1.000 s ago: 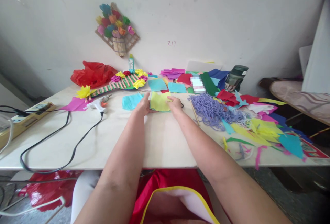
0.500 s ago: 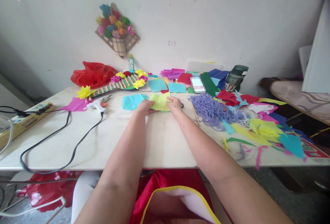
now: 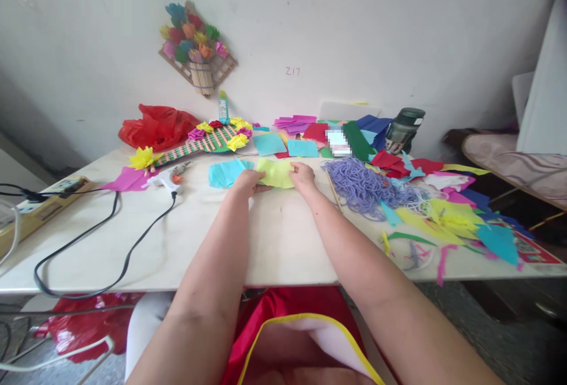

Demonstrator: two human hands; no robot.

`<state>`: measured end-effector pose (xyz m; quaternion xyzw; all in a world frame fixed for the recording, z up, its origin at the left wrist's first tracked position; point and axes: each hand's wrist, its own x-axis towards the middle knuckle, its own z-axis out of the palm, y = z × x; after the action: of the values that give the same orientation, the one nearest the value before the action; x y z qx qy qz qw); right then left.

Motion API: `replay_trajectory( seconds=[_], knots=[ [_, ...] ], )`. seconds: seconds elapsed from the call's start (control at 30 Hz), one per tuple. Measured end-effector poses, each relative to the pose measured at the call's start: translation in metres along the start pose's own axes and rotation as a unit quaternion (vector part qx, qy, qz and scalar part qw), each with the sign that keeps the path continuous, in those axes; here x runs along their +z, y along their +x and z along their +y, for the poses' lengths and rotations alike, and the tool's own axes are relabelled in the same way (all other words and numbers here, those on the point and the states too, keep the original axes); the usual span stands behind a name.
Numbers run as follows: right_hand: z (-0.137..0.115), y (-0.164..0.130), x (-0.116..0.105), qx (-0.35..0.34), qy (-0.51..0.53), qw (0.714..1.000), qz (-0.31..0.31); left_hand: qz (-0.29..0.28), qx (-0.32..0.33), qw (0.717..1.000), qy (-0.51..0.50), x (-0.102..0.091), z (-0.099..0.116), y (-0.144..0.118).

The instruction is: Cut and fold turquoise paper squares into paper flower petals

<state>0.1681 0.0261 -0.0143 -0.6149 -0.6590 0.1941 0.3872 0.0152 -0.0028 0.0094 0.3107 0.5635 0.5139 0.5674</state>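
A light yellow-green paper square [image 3: 275,173] lies on the white table [image 3: 274,237] at arm's reach. My left hand [image 3: 247,182] grips its left edge with curled fingers. My right hand [image 3: 303,176] pinches its right edge. A cyan paper square [image 3: 224,173] lies just left of my left hand. Both forearms stretch forward over the table.
A white glue gun [image 3: 168,177] with a black cord [image 3: 110,237] lies left. A striped craft piece with paper flowers [image 3: 199,140] and a red bag [image 3: 155,126] sit at the back. Purple yarn [image 3: 361,181], coloured paper scraps [image 3: 452,214] and a dark jar [image 3: 403,130] fill the right.
My left hand's fingers, flat on the paper a second ago, have curled onto its left edge. The paper has shifted slightly. The view has tilted a little.
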Motion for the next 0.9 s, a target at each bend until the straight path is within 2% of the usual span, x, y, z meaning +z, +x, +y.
replay_trajectory(
  seconds=[0.1, 0.27, 0.33, 0.4, 0.5, 0.6, 0.67, 0.77, 0.9],
  knots=[
    [0.006, 0.002, -0.004, -0.017, -0.036, 0.999, 0.014, 0.010, -0.004, 1.000, 0.000, 0.000, 0.001, -0.001],
    [0.011, 0.001, -0.014, -0.039, -0.085, 0.993, 0.073, 0.007, -0.020, 1.000, -0.005, -0.002, 0.003, -0.001],
    [0.010, -0.001, -0.016, -0.072, -0.086, 0.990, 0.085, -0.007, -0.025, 1.000, -0.013, -0.003, 0.003, -0.001],
    [0.006, -0.003, -0.016, -0.135, -0.086, 0.984, 0.080, -0.019, -0.027, 0.999, -0.017, -0.004, 0.003, -0.001],
    [-0.004, -0.009, -0.013, -0.250, -0.107, 0.962, 0.026, -0.027, -0.026, 0.999, -0.017, -0.004, 0.004, -0.002],
    [-0.012, -0.017, -0.006, -0.295, -0.156, 0.941, -0.050, -0.027, -0.024, 0.999, -0.008, -0.004, 0.004, -0.002],
    [-0.015, -0.021, -0.002, -0.285, -0.189, 0.934, -0.108, -0.019, -0.027, 0.999, 0.007, -0.003, 0.003, -0.001],
    [-0.014, -0.023, 0.004, -0.230, -0.228, 0.926, -0.193, -0.004, -0.025, 0.999, 0.023, -0.002, 0.002, 0.000],
    [-0.012, -0.023, 0.006, -0.205, -0.253, 0.917, -0.230, 0.012, -0.014, 0.999, 0.050, 0.001, 0.001, 0.001]
  ],
)
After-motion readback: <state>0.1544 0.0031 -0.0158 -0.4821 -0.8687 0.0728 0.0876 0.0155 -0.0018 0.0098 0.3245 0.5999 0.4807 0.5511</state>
